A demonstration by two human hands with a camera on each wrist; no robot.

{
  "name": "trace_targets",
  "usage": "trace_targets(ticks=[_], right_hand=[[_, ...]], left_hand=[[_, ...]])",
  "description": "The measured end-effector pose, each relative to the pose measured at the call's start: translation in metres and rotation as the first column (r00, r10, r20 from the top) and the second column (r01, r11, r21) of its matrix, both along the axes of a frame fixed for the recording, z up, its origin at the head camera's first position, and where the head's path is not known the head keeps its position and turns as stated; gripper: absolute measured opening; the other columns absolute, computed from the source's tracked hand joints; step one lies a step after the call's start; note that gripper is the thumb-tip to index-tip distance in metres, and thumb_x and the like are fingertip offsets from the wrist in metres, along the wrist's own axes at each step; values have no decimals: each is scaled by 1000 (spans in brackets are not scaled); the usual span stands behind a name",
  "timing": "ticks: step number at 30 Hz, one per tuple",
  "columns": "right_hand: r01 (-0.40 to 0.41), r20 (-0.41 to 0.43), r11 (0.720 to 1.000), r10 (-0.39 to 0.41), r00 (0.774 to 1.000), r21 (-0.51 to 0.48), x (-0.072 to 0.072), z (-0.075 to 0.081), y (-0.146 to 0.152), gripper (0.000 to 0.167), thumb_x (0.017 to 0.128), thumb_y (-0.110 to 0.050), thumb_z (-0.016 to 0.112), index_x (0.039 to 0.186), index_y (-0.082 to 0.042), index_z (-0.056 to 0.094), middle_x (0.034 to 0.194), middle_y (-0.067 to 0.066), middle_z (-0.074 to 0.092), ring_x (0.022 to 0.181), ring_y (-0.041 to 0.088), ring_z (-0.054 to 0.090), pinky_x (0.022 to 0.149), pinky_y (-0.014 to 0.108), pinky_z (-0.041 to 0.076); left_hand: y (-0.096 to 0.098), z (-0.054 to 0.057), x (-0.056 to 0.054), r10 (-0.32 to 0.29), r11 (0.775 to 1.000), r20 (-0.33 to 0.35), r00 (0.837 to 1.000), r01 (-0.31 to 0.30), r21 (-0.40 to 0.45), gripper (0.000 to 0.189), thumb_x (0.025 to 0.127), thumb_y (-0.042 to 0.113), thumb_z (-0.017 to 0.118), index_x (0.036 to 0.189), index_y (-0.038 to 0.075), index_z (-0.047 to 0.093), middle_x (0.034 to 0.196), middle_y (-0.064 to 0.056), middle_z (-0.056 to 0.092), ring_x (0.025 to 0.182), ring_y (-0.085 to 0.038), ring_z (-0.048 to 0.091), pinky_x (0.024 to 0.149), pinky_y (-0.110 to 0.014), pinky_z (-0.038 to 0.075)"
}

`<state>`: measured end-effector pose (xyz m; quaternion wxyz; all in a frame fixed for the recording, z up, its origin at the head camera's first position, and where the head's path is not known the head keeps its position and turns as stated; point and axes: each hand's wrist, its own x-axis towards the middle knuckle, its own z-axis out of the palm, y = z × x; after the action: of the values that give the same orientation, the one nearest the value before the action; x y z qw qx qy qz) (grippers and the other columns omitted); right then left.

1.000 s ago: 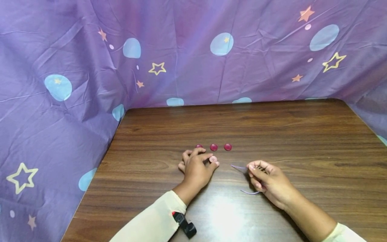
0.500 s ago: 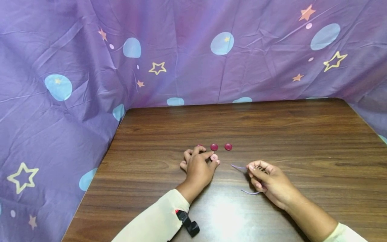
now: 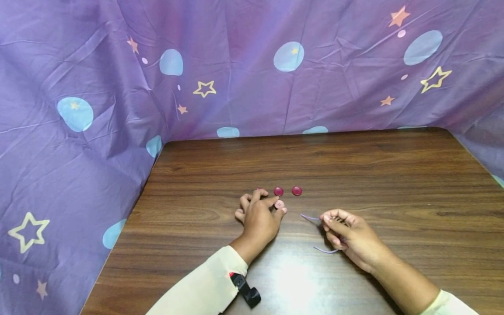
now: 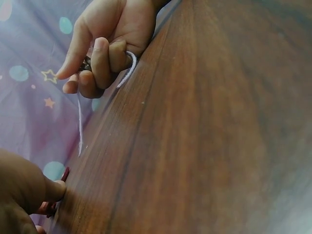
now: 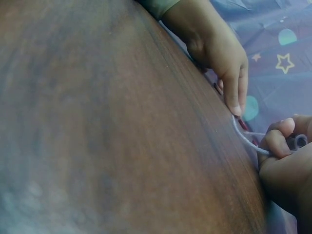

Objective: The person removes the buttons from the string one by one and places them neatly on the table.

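Observation:
My left hand (image 3: 257, 221) bends over a pale pink button (image 3: 279, 204) on the table, index fingertip and thumb at opposite edges of it. Just beyond lie dark red buttons in a row: one in the middle (image 3: 278, 191), one at the right (image 3: 297, 191), and a third mostly hidden behind the left fingers. Across from it, my right hand (image 3: 352, 238) grips a lilac cord (image 3: 310, 217), with two free ends sticking out to the left. Inside that grip is a small dark striped piece (image 3: 339, 220), largely covered by fingers; its kind is unclear.
The brown wood-grain table (image 3: 197, 166) reaches back to a purple curtain (image 3: 252, 105) printed with stars and spots. A black strap (image 3: 246, 291) hangs from the left sleeve (image 3: 204, 280). Glare whitens the table's near middle.
My left hand has shifted slightly away and to the right, the pink button moving with it toward the red row. My right hand and the cord have stayed in place.

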<state>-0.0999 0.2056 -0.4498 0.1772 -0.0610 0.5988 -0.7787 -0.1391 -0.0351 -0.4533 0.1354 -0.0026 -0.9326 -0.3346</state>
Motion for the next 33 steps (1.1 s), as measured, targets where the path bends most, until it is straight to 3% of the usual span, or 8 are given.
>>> trace_targets(ticks=[18, 33], right_hand=[[-2, 9, 1000, 1, 1000, 31, 0, 0, 0, 15, 114, -14, 55, 111, -12, 70, 87, -9, 63, 61, 2, 51, 55, 35, 19], [-3, 5, 999, 3, 1000, 51, 0, 0, 0, 14, 114, -13, 56, 111, -12, 70, 87, -10, 63, 61, 2, 51, 54, 35, 19]], left_hand=[[0, 2, -1, -2, 999, 23, 1000, 3, -43, 40, 82, 37, 94, 119, 28, 86, 133, 2, 69, 127, -34, 52, 89, -57, 35], [-1, 1, 0, -8, 1000, 20, 1000, 8, 28, 44, 78, 33, 97, 120, 23, 86, 134, 0, 71, 129, -35, 52, 94, -60, 33]])
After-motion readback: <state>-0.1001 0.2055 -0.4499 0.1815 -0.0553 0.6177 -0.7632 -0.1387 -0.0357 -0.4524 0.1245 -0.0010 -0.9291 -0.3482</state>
